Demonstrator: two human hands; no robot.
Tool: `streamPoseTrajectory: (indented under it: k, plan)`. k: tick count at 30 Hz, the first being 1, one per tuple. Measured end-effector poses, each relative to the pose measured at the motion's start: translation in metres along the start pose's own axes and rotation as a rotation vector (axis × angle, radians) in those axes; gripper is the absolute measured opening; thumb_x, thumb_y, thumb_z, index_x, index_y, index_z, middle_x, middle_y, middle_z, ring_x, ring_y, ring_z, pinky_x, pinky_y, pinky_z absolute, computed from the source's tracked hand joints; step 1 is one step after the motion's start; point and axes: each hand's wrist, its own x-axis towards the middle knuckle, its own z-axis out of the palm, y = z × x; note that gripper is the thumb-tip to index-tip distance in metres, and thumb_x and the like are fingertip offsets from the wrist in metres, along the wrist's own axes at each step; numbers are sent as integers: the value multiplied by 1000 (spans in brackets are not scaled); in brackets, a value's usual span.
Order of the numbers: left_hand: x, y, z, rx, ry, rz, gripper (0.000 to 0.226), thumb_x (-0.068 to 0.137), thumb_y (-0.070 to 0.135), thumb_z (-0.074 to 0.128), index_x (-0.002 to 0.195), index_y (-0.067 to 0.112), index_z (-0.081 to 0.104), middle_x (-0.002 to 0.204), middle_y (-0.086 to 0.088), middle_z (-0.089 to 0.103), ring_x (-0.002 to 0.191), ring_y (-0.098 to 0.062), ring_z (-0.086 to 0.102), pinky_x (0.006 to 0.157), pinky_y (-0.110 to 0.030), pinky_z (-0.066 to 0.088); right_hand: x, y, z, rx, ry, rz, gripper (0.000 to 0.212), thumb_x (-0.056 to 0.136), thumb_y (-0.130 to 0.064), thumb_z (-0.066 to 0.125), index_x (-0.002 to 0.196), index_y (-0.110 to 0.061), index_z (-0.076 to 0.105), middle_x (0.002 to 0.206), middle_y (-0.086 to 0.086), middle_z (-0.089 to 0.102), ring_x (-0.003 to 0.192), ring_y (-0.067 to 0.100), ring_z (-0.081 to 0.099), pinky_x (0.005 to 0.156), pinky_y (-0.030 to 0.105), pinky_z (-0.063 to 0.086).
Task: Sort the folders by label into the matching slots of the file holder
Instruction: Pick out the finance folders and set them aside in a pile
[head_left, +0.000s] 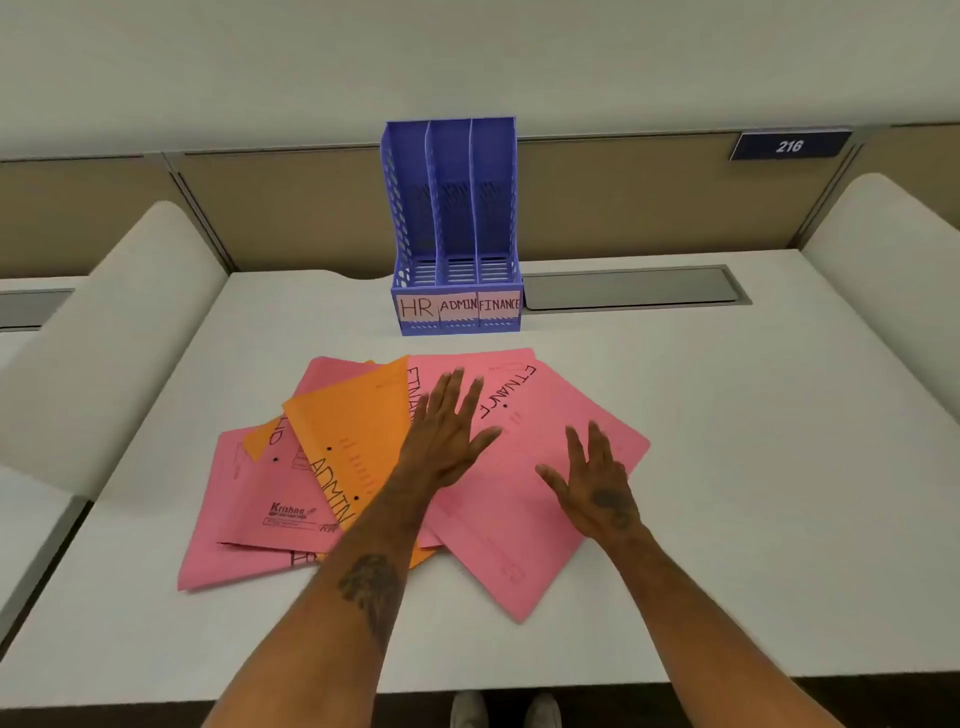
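**Folder Spread and File Holder — Current State**

In the lower left of the frame, a pink folder (208, 561) lies flat on the white bench (753, 467), with a second pink folder printed "Krishna" (260, 499) overlapping it. To the right, an orange folder marked ADMIN (353, 436) lies across both, tilted.

Left hand (447, 431): fingers straight and spread wide, palm down over the centre of the fan, holding nothing. Whether it touches the paper cannot be told.

At centre, above the fan and apart from it, the blue file holder (452, 208) stands upright against the partition. Its three slots read HR, ADMIN, FINANCE from left to right.

A pink folder marked FINANCE (519, 545) forms the right side of the fan.

Right hand (597, 483): fingers straight and spread, palm down over this folder, gripping nothing — contact unclear.

In the upper right, a blue plate (789, 145) reads 216.
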Motion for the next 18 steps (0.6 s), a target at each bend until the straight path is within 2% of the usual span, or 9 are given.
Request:
streamPoseTrajectory:
  k: [3,7,10,15,18]
  plan:
    - [7,-3,9,-6,-174,-59,80,95,69,22,156,26,-7,164,-6,-16,151,-25,-13,121,-50,2,-1,1,16,-28,-107,63,88,89,-75,21,157,-24,-2,164,10,-12,151,30,-5,118,56,12]
    - [17,-13,22,-41,-283,-106,82,96,67,28,157,22,-2,165,-9,-11,152,-28,-8,120,-51,6,3,-3,29,-21,-157,102,88,89,-75,20,156,-25,-7,163,9,-17,151,31,-11,119,56,7]
    - [23,-17,31,-92,-323,-132,83,96,64,35,158,18,3,165,-11,-4,152,-30,-1,121,-50,12,5,-5,35,-5,-193,124,88,90,-74,21,155,-24,-10,162,9,-19,150,31,-14,119,55,5]
    - [31,-13,40,-181,-301,-170,79,97,55,45,156,14,14,165,-12,7,150,-31,11,120,-47,19,1,-7,45,12,-232,149,88,91,-74,21,155,-22,-10,161,11,-22,149,31,-18,120,54,-2]
    - [33,-10,42,-230,-325,-192,80,96,52,49,155,9,16,161,-14,20,146,-32,23,117,-47,27,3,-9,48,19,-236,163,89,91,-74,21,155,-22,-10,161,12,-23,148,32,-20,119,55,-4]
